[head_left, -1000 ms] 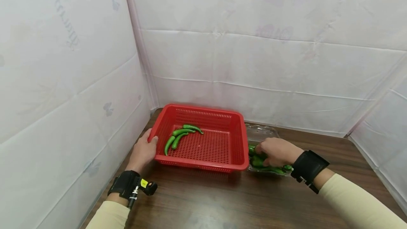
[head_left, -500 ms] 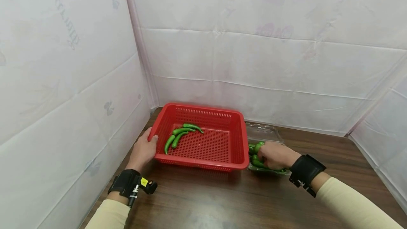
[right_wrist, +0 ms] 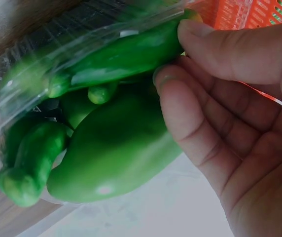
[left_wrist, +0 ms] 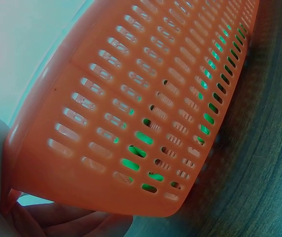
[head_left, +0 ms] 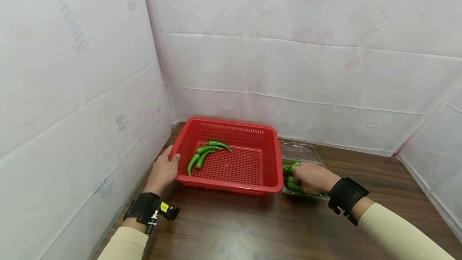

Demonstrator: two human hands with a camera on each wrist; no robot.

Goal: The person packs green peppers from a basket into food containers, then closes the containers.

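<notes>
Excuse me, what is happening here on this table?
A person's left hand grips the near left corner of a red perforated plastic basket on a dark wooden table. Three long green chilli peppers lie in the basket. The right hand grips a green pepper in a clear plastic tray of green peppers, just right of the basket.

Three peppers lie in the basket on the table, a clear tray just right.

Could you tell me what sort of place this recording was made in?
Probably a staged recording booth, not a kitchen: white padded sheets wall in a wooden table holding only a red basket and a clear tray of green peppers.
</notes>
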